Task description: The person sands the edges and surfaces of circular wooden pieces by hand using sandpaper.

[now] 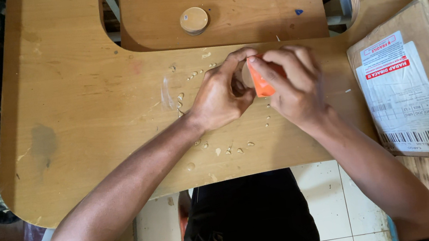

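Gripping a small orange piece [260, 83] between both hands at the centre of the frame, a person works over a wooden surface [87, 109]. The left hand [221, 97] pinches the piece's left edge with thumb and forefinger; the right hand [295, 86] closes over its other side, fingers curled. Both forearms angle up from the bottom of the frame, wrists low above the wood. Pale crumbs [229, 149] scattered around the hands suggest the work is under way, though what remains cannot be judged. A round wooden disc [194, 20] sits at upper centre, a cardboard box [412, 90] at right.
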